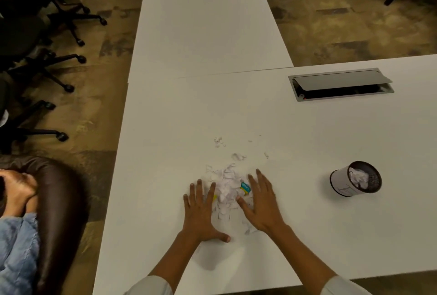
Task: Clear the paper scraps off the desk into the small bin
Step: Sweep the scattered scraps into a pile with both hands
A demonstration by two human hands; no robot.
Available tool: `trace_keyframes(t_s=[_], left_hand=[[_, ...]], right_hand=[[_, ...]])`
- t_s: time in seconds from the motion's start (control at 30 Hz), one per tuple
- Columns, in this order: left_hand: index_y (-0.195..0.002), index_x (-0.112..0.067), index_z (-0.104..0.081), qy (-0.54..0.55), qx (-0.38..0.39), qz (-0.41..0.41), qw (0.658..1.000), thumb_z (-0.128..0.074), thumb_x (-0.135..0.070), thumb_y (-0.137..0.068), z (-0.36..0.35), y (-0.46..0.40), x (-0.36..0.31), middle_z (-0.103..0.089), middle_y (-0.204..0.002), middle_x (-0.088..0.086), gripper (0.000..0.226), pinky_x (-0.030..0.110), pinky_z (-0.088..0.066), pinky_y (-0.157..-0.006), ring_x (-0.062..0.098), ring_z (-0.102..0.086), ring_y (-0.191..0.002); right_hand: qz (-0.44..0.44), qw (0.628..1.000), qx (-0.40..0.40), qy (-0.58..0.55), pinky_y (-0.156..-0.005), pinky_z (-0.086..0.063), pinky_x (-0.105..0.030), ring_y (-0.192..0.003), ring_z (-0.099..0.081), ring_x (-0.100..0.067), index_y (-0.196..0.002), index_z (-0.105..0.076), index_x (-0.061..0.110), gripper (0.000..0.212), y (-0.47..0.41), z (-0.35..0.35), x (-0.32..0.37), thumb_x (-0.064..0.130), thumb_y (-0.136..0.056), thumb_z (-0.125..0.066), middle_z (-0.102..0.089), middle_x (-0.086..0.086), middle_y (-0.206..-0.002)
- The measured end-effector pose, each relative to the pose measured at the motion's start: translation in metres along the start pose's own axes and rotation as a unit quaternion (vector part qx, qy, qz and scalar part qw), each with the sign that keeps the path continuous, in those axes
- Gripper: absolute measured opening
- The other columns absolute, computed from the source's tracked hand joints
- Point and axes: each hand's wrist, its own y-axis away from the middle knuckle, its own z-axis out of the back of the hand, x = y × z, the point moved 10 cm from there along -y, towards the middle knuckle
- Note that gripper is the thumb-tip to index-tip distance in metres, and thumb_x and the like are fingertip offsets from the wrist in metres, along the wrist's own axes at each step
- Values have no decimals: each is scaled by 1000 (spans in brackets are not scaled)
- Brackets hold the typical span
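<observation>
My left hand (203,212) and right hand (261,204), fingers spread flat, bracket the paper scraps (228,190). I should cup inward, then carry toward the small bin (356,179) at three o'clock on the worktop (307,134).

No legible text on teal scrap (245,187)

Left hand (203,212) lower centre of frame, flat, palm down, fingers spread, thumb out to the right, right hand (260,202) just beside it, flat, fingers together, angled up-left, both forearms bare, pale sleeves at bottom edge
</observation>
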Motion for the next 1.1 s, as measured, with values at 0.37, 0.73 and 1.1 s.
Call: trace_keyframes(t_s=[0.37,0.73,1.1], left_hand=[[-147,-19,11,85,26,195,977,-91,-39,-52,-33,84,51,-16,-145,15,141,32,-56,-84,26,-60,-106],[-124,-13,-39,355,-127,107,920,-83,-7,-60,11,29,6,-53,-113,11,78,11,-49,-66,18,-60,-86],[-146,-42,16,14,-2,32,999,-89,-51,-47,19,-2,7,30,-155,14,145,59,-22,-115,46,14,-144]], right_hand=[[-185,975,119,22,-90,-51,-35,-108,-60,-24,-150,-9,19,143,77,-8,-71,65,-39,-85,-28,-7,-142],[-96,984,6,-147,-90,-45,-24,-112,-57,-18,-148,-26,9,111,6,-15,9,29,-60,-90,-48,-12,-138],[-14,994,102,33,-108,-39,-47,-148,-2,-31,-153,1,30,137,-9,-5,-12,51,-52,-89,11,-7,-161]])
